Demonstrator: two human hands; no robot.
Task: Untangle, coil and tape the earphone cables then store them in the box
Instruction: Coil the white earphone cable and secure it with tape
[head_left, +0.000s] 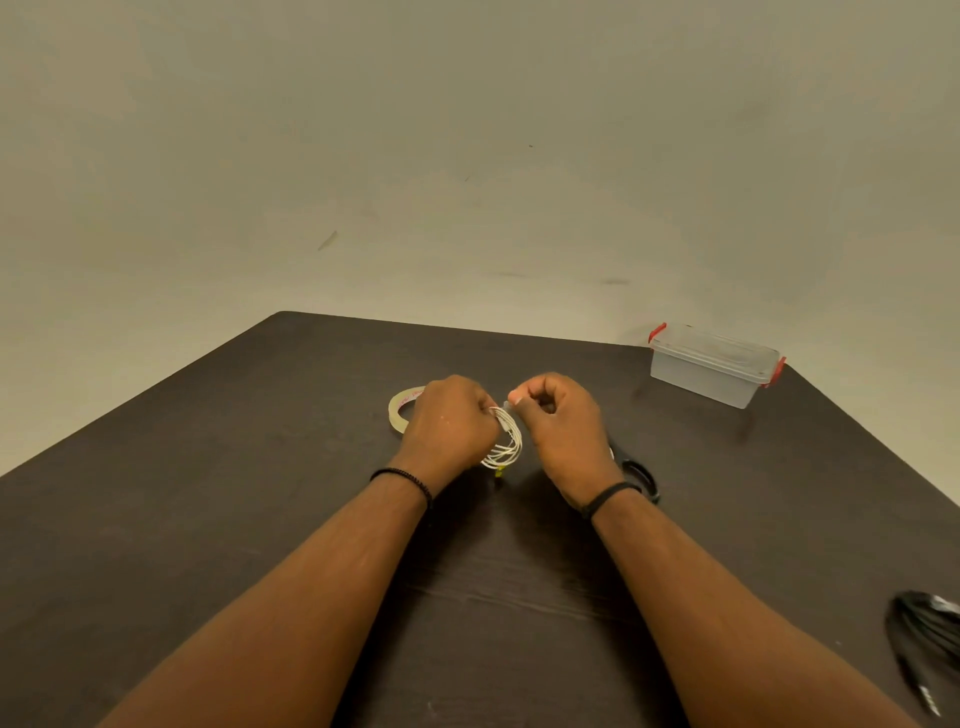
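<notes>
- Left hand (451, 422): fingers curled tight round a white earphone cable coil (506, 439), held just above the dark table (260, 467), just right of the tape roll (401, 410)
- Right hand (561, 421): fingers curled, thumb and forefinger pinching a small pale piece at the top of the white coil, possibly tape, too small to tell; hand just right of the coil
- White coil: several loops hanging between the two hands, a yellowish end at the bottom
- Tape roll: flat on the table, partly behind the left hand
- Clear plastic box (714, 366): lid on, red clips at both ends, well right of the tape roll near the far table edge; contents not discernible
- Scissors (641, 475): black handles showing behind the right wrist
- Black cable bundle (927, 631): far right of the tape roll, at the near table edge
</notes>
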